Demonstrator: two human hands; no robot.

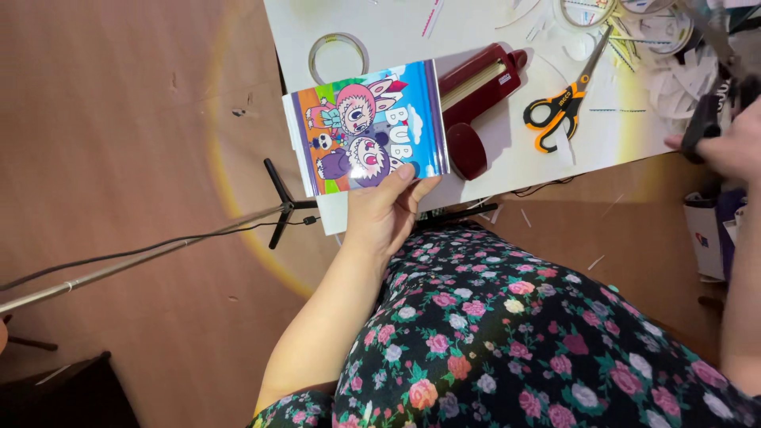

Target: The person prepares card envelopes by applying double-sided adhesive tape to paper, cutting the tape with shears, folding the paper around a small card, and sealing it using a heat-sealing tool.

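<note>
Head view: the step in hand looks like picking up the colourful cartoon card [366, 128]; the left hand [386, 212] pinches its lower edge, thumb on top, above the white worktop's [491, 36] near corner. The right hand [733, 147], blurred, is closed on a black object [701, 124] beyond the orange-handled scissors [564, 99]. Next, I judge, needs a steady grip on the card

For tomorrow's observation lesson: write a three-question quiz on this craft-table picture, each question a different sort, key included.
1. True or false: the left hand holds the cartoon card.
2. What lies right of the dark red tool? A scissors, B stapler, C ruler.
3. What colours are the scissors handles?

Key: 1 true. 2 A. 3 orange and black.

The right hand is blurred at the frame's edge, on something dark.
</note>
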